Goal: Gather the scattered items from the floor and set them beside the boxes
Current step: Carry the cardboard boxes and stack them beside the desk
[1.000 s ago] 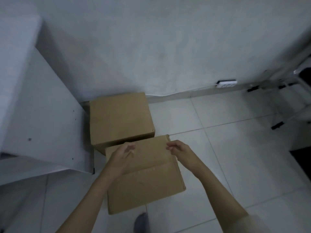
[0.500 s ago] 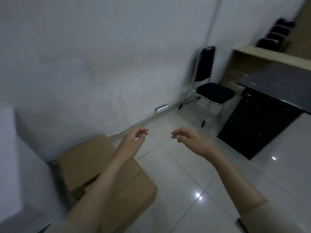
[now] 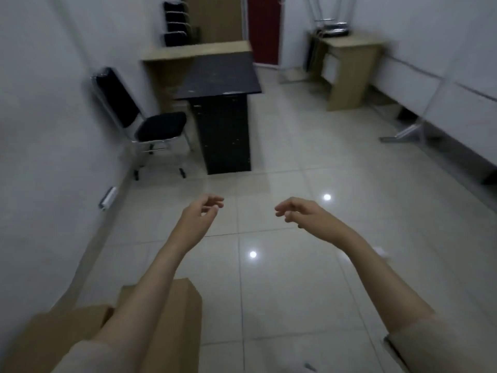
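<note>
Two brown cardboard boxes sit at the bottom left, a nearer box [image 3: 185,313] and another box [image 3: 53,335] beside the left wall, both partly hidden by my left arm. My left hand [image 3: 200,214] hovers above the tiled floor with loosely curled fingers, holding nothing. My right hand [image 3: 301,214] is level with it, fingers apart and empty. A small white item [image 3: 380,251] lies on the floor just right of my right forearm. A small dark item [image 3: 310,367] lies at the bottom edge.
A black chair [image 3: 150,122] stands by the left wall next to a black cabinet [image 3: 223,125]. A wooden desk [image 3: 347,71] stands at the back right, a red door [image 3: 265,28] behind. A power strip [image 3: 109,197] lies along the left wall.
The view has swung from the boxes by the wall round to the open room. Both hands have left the box top and now hang in the air, empty.
</note>
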Tool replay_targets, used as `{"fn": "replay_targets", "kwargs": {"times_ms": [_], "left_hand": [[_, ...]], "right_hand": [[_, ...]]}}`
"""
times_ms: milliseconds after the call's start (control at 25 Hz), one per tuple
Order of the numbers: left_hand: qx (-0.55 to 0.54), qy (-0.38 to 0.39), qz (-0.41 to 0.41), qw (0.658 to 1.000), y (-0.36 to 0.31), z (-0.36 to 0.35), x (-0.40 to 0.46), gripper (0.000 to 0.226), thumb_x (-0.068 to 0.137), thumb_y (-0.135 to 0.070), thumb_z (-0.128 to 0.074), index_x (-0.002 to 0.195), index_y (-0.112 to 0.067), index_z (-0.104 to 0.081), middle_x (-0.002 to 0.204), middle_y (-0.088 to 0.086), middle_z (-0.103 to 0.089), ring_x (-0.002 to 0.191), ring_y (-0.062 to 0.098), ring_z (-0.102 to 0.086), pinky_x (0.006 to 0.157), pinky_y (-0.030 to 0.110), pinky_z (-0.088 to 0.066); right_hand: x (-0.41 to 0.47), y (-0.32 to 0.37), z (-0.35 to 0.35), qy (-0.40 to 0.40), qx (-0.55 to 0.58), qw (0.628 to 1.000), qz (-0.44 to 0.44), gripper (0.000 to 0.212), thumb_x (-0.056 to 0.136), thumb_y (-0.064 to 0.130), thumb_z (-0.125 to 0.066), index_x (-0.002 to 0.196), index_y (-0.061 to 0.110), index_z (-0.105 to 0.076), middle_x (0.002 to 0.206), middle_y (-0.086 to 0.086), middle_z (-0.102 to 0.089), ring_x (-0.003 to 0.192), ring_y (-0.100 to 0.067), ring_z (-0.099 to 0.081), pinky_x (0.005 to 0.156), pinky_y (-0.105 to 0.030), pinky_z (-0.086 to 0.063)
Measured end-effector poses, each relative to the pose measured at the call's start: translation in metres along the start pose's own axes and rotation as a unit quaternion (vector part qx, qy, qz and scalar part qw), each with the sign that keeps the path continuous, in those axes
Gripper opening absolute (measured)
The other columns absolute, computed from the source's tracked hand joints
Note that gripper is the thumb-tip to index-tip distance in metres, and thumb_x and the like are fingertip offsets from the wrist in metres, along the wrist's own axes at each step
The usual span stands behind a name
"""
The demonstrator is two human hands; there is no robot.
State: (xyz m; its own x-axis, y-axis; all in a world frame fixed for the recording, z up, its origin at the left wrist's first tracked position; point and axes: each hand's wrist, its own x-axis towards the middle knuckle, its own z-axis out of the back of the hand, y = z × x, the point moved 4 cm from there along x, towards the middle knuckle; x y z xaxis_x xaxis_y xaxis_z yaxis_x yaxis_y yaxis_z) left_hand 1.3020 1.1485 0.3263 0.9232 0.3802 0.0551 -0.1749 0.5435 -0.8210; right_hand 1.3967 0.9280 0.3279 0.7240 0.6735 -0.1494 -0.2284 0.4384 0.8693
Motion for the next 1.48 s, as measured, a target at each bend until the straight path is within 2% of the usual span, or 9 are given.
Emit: {"fn": "replay_targets", "kwargs": {"times_ms": [80, 200, 360, 560, 800, 1000, 1120, 1360, 1480], "left_hand": [[-0.012, 0.064, -0.038, 0.997, -0.033, -0.056, -0.007, 0.018, 0.095, -0.016, -0.045, 0.104, -0.026, -0.056, 0.1, -0.01, -0.061, 0.094, 0.006, -0.055, 0.071, 0.012, -0.039], [-0.037, 0.145, -0.091, 0.985, -0.081, -0.136, -0.028, 0.019, 0.094, -0.015, -0.046, 0.101, -0.028, -0.057, 0.099, -0.011, -0.063, 0.095, 0.006, -0.056, 0.072, 0.014, -0.039], [-0.054, 0.227, -0.129, 0.964, -0.139, -0.232, -0.07, 0.021, 0.092, -0.012, -0.047, 0.1, -0.028, -0.059, 0.099, -0.008, -0.066, 0.096, 0.012, -0.059, 0.075, 0.017, -0.042], [-0.063, 0.32, -0.159, 0.932, -0.207, -0.342, -0.146, 0.022, 0.093, -0.012, -0.046, 0.105, -0.023, -0.06, 0.102, -0.007, -0.065, 0.097, 0.011, -0.057, 0.072, 0.015, -0.04], [-0.04, 0.414, -0.176, 0.892, -0.238, -0.436, -0.231, 0.023, 0.093, -0.012, -0.044, 0.106, -0.021, -0.061, 0.105, -0.004, -0.065, 0.096, 0.011, -0.056, 0.071, 0.015, -0.039], [-0.006, 0.446, -0.157, 0.881, -0.226, -0.477, -0.273, 0.022, 0.093, -0.011, -0.043, 0.104, -0.019, -0.061, 0.104, -0.004, -0.064, 0.096, 0.012, -0.054, 0.07, 0.015, -0.038], [0.013, 0.443, -0.144, 0.885, -0.206, -0.496, -0.29, 0.021, 0.094, -0.014, -0.044, 0.109, -0.015, -0.059, 0.108, -0.001, -0.062, 0.095, 0.012, -0.053, 0.077, 0.021, -0.037], [0.09, 0.422, -0.099, 0.897, -0.098, -0.576, -0.317, 0.025, 0.094, -0.021, -0.047, 0.117, -0.014, -0.054, 0.119, 0.003, -0.06, 0.108, 0.019, -0.055, 0.09, 0.036, -0.046], [0.151, 0.416, -0.092, 0.892, -0.03, -0.631, -0.333, 0.033, 0.091, -0.023, -0.051, 0.123, -0.013, -0.05, 0.125, 0.007, -0.055, 0.116, 0.026, -0.051, 0.096, 0.043, -0.043]], "right_hand": [[-0.061, -0.04, 0.038, -0.077, 0.01, 0.996, -0.049, 0.024, 0.094, 0.011, -0.044, 0.112, 0.016, -0.058, 0.113, 0.0, -0.064, 0.09, 0.0, -0.057, 0.063, -0.004, -0.042], [-0.154, -0.09, 0.085, -0.182, 0.026, 0.976, -0.113, 0.024, 0.094, 0.014, -0.044, 0.112, 0.019, -0.059, 0.113, 0.001, -0.064, 0.1, -0.013, -0.059, 0.072, -0.017, -0.043], [-0.28, -0.139, 0.12, -0.269, 0.055, 0.946, -0.173, 0.024, 0.094, 0.013, -0.044, 0.112, 0.017, -0.059, 0.108, 0.004, -0.064, 0.098, -0.015, -0.058, 0.072, -0.014, -0.043], [-0.439, -0.193, 0.142, -0.36, 0.068, 0.892, -0.263, 0.024, 0.096, 0.016, -0.041, 0.114, 0.019, -0.057, 0.113, 0.003, -0.062, 0.103, -0.015, -0.058, 0.073, -0.019, -0.044], [-0.582, -0.233, 0.124, -0.454, 0.109, 0.817, -0.339, 0.024, 0.096, 0.013, -0.041, 0.111, 0.016, -0.059, 0.111, -0.001, -0.063, 0.102, -0.019, -0.058, 0.071, -0.02, -0.042], [-0.635, -0.27, 0.084, -0.493, 0.152, 0.766, -0.385, 0.021, 0.094, 0.01, -0.043, 0.104, 0.019, -0.059, 0.11, -0.001, -0.062, 0.099, -0.017, -0.056, 0.071, -0.018, -0.041], [-0.644, -0.3, 0.061, -0.503, 0.161, 0.743, -0.412, 0.023, 0.092, 0.007, -0.044, 0.106, 0.018, -0.058, 0.112, 0.001, -0.058, 0.1, -0.013, -0.053, 0.073, -0.015, -0.04], [-0.634, -0.427, -0.003, -0.476, 0.179, 0.699, -0.502, 0.031, 0.087, 0.0, -0.046, 0.114, 0.01, -0.058, 0.126, -0.008, -0.056, 0.111, -0.023, -0.052, 0.085, -0.024, -0.035], [-0.624, -0.505, -0.034, -0.466, 0.149, 0.688, -0.536, 0.034, 0.085, 0.004, -0.051, 0.118, 0.01, -0.055, 0.129, -0.011, -0.052, 0.117, -0.029, -0.05, 0.088, -0.031, -0.04]]}}
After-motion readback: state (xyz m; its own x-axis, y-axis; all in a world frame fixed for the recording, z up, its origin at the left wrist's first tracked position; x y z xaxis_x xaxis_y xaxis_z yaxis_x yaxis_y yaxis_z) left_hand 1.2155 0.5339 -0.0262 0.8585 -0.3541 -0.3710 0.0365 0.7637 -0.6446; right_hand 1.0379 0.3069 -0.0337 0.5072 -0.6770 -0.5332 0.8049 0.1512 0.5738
